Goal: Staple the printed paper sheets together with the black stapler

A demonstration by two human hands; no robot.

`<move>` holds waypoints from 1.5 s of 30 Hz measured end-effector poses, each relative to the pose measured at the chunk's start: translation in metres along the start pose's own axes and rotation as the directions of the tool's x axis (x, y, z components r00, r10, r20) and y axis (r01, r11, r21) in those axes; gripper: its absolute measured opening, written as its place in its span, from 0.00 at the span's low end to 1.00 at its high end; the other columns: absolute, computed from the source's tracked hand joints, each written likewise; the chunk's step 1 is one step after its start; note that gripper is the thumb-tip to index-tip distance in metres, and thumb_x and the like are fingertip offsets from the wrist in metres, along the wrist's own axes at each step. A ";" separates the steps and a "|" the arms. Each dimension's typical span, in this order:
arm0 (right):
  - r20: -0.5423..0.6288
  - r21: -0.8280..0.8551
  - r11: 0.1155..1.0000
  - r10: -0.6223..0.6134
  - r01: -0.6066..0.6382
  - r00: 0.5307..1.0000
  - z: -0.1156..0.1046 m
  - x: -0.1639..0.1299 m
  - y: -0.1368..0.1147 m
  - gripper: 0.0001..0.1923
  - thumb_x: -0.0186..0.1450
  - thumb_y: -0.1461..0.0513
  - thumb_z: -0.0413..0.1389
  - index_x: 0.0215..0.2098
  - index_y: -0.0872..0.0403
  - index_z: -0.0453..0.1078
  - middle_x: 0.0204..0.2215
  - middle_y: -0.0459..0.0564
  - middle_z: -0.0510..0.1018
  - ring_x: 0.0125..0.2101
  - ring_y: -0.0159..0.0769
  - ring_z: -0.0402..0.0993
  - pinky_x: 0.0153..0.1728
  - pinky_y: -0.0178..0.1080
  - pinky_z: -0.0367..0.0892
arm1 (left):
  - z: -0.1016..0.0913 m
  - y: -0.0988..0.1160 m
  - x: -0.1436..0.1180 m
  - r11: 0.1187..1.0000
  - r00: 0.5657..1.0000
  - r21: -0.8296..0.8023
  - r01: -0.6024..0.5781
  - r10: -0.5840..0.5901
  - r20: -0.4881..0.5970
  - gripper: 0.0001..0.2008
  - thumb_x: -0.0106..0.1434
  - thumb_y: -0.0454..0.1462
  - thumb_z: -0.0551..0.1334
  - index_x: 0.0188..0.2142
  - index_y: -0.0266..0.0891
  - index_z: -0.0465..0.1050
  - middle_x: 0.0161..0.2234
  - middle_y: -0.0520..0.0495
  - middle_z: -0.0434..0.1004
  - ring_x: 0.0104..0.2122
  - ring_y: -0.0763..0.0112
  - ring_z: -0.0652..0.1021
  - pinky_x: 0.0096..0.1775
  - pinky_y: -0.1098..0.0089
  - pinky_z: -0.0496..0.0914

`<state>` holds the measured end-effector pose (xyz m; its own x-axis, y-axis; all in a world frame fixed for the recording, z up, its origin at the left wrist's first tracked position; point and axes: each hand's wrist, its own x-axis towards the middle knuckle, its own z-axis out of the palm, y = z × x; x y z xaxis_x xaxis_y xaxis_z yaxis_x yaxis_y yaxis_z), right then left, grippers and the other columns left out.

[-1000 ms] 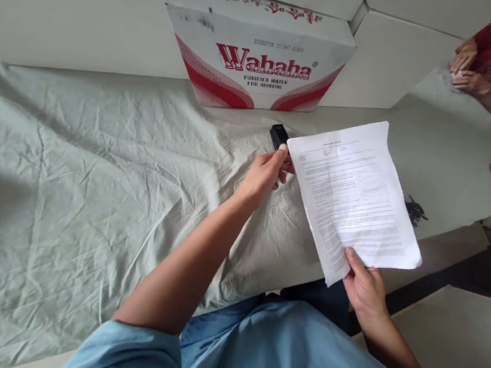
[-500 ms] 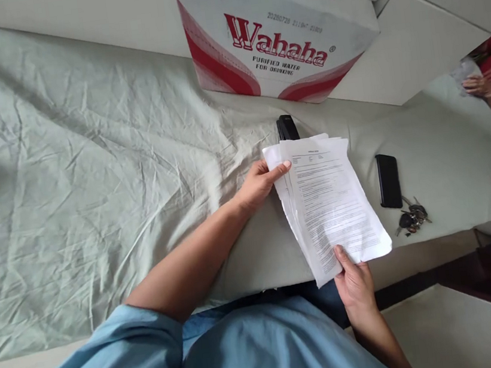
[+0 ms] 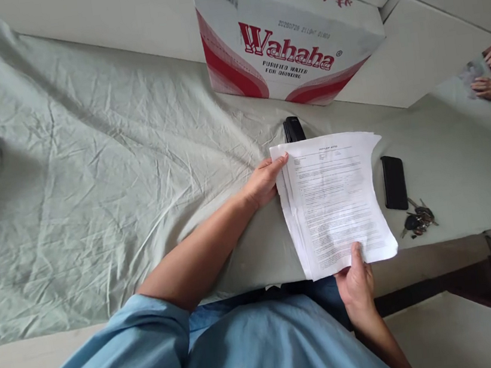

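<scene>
A stack of papers (image 3: 335,199) lies on the green cloth (image 3: 92,186), just in front of the water box (image 3: 286,46). The left hand (image 3: 265,180) pinches its top left corner; the right hand (image 3: 355,281) grips its near edge, thumb on top. A stapler (image 3: 293,129) sits between papers and box. Right of the papers lie a phone (image 3: 394,182) and keys (image 3: 419,221).
</scene>
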<state>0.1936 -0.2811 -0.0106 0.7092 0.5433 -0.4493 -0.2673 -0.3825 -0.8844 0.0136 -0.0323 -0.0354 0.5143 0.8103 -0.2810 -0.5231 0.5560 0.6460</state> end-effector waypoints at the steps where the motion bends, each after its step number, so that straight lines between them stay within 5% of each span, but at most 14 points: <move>1: -0.020 0.029 1.000 0.003 -0.003 1.000 0.002 0.000 -0.002 0.41 0.68 0.36 0.63 0.72 0.45 0.72 0.58 0.53 0.87 0.57 0.47 0.85 0.53 0.48 0.83 | 0.000 0.000 0.001 1.000 1.000 -0.002 -0.005 0.005 0.001 0.26 0.62 0.58 0.75 0.43 0.38 0.83 0.43 0.35 0.91 0.51 0.42 0.88 0.55 0.48 0.83; 6: -0.024 0.178 0.984 0.035 -0.030 0.999 0.008 -0.001 -0.013 0.37 0.70 0.36 0.60 0.71 0.43 0.73 0.69 0.48 0.79 0.71 0.44 0.73 0.74 0.54 0.67 | 0.000 -0.001 0.003 1.000 0.999 0.000 -0.030 0.030 0.027 0.27 0.63 0.61 0.73 0.43 0.40 0.83 0.43 0.35 0.91 0.54 0.41 0.87 0.56 0.48 0.83; 12: -0.010 0.226 0.969 0.108 -0.103 0.994 0.010 -0.002 -0.020 0.36 0.68 0.37 0.63 0.68 0.43 0.76 0.68 0.47 0.81 0.72 0.45 0.72 0.76 0.56 0.64 | 0.001 -0.003 0.002 1.000 1.000 0.018 -0.007 0.007 0.000 0.27 0.63 0.61 0.74 0.43 0.40 0.81 0.42 0.37 0.90 0.52 0.43 0.88 0.55 0.48 0.83; 18: 0.022 0.144 0.976 0.159 -0.161 0.987 0.007 0.003 -0.023 0.39 0.57 0.49 0.76 0.64 0.47 0.78 0.62 0.51 0.85 0.69 0.50 0.76 0.70 0.57 0.72 | -0.002 -0.001 0.005 1.000 0.997 -0.031 -0.004 0.002 -0.077 0.23 0.66 0.56 0.74 0.45 0.40 0.81 0.44 0.38 0.90 0.52 0.44 0.88 0.55 0.49 0.83; 24: 0.042 0.058 0.988 0.140 -0.142 0.989 0.004 0.006 -0.017 0.40 0.53 0.51 0.79 0.62 0.51 0.80 0.57 0.54 0.88 0.60 0.54 0.83 0.61 0.57 0.80 | 0.006 0.005 -0.001 1.000 0.999 -0.014 0.009 -0.008 0.042 0.33 0.64 0.63 0.72 0.49 0.36 0.83 0.48 0.33 0.90 0.59 0.38 0.84 0.64 0.44 0.76; 29: 0.066 0.088 0.988 0.121 -0.126 0.990 0.002 0.004 -0.015 0.40 0.54 0.53 0.79 0.63 0.47 0.80 0.55 0.50 0.89 0.61 0.50 0.84 0.68 0.57 0.75 | 0.008 0.006 -0.006 0.993 0.993 0.116 -0.013 0.000 0.117 0.29 0.52 0.50 0.84 0.45 0.33 0.85 0.48 0.34 0.90 0.58 0.39 0.85 0.68 0.43 0.71; 34: 0.150 0.140 0.985 0.077 -0.099 0.986 0.004 -0.006 -0.019 0.41 0.57 0.52 0.77 0.68 0.41 0.76 0.62 0.48 0.85 0.66 0.51 0.80 0.75 0.62 0.66 | 0.012 0.000 -0.011 0.998 0.989 -0.025 0.051 -0.047 0.138 0.28 0.51 0.47 0.85 0.46 0.35 0.85 0.49 0.36 0.90 0.53 0.45 0.87 0.63 0.46 0.77; 37: 0.155 0.082 0.997 -0.012 -0.001 0.988 0.005 -0.005 -0.028 0.43 0.59 0.52 0.76 0.71 0.41 0.72 0.65 0.49 0.83 0.70 0.53 0.75 0.75 0.66 0.64 | 0.013 0.003 -0.015 0.995 0.975 -0.025 0.100 -0.093 0.202 0.29 0.52 0.46 0.85 0.49 0.35 0.85 0.50 0.34 0.89 0.53 0.45 0.87 0.60 0.48 0.79; 39: 0.128 0.024 0.982 -0.189 0.188 0.974 0.002 0.002 -0.038 0.43 0.61 0.52 0.75 0.72 0.42 0.71 0.67 0.49 0.81 0.72 0.53 0.72 0.76 0.66 0.62 | 0.009 0.012 -0.014 0.999 0.982 0.004 0.033 -0.033 0.186 0.30 0.51 0.45 0.85 0.50 0.36 0.84 0.49 0.36 0.89 0.54 0.45 0.86 0.59 0.49 0.79; 42: 0.149 -0.106 0.846 -0.507 0.523 0.849 -0.017 0.023 -0.056 0.44 0.61 0.51 0.75 0.73 0.40 0.69 0.69 0.49 0.79 0.75 0.54 0.68 0.78 0.65 0.60 | -0.003 0.032 -0.010 0.985 0.981 0.084 -0.153 0.142 0.131 0.28 0.50 0.44 0.85 0.49 0.40 0.84 0.47 0.42 0.90 0.52 0.50 0.87 0.57 0.54 0.80; 45: 0.276 -0.269 0.714 -0.585 0.646 0.762 -0.043 0.043 -0.067 0.34 0.64 0.48 0.72 0.67 0.43 0.77 0.63 0.52 0.84 0.72 0.57 0.72 0.75 0.63 0.67 | -0.015 0.052 -0.006 0.937 0.946 0.189 -0.292 0.255 0.199 0.30 0.52 0.45 0.84 0.53 0.44 0.84 0.48 0.45 0.89 0.51 0.56 0.87 0.55 0.59 0.79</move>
<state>0.2703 -0.2636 0.0349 0.5170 0.8444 0.1403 0.4427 -0.1235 -0.8881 -0.0273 -0.0057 -0.0106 0.4884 0.8717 0.0401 -0.5122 0.2492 0.8219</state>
